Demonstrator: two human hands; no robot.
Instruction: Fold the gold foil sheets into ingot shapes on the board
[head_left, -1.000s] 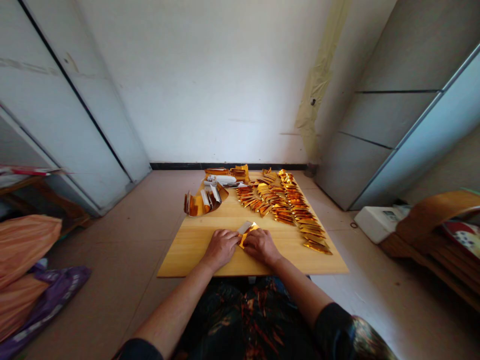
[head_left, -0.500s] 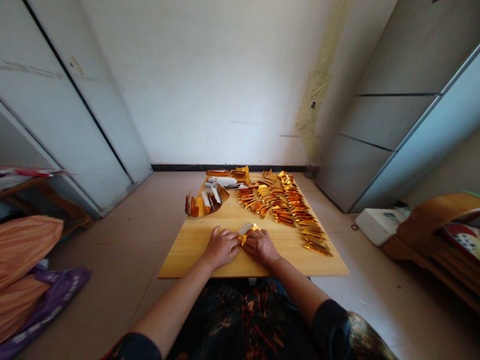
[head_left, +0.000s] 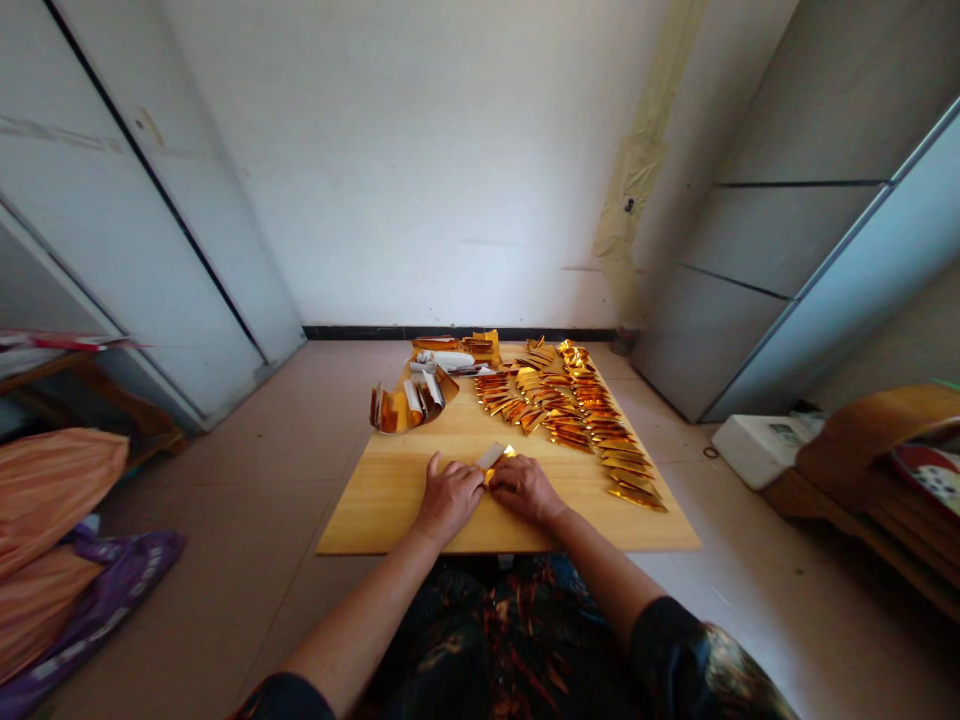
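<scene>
A sheet of gold foil paper (head_left: 493, 457), partly folded with its pale back showing, lies at the near middle of the wooden board (head_left: 375, 500). My left hand (head_left: 451, 493) grips its left side, the fingers bent onto it and the thumb held out. From the right, my right hand (head_left: 527, 490) presses the other side with closed fingers. Much of the sheet is hidden beneath both hands. Folded gold paper pieces (head_left: 600, 425) lie in overlapping rows on the board's right half.
Curled gold and white sheets (head_left: 412, 402) sit at the back left, with more paper stacks (head_left: 455, 350) behind. A refrigerator (head_left: 772, 230) stands right, near a white box (head_left: 754, 448) and wooden chair (head_left: 870, 460). Orange and purple bags (head_left: 60, 560) lie left.
My left hand has shifted slightly right and up, nearer my right hand. The sheet stays between both hands. The view has shifted a little.
</scene>
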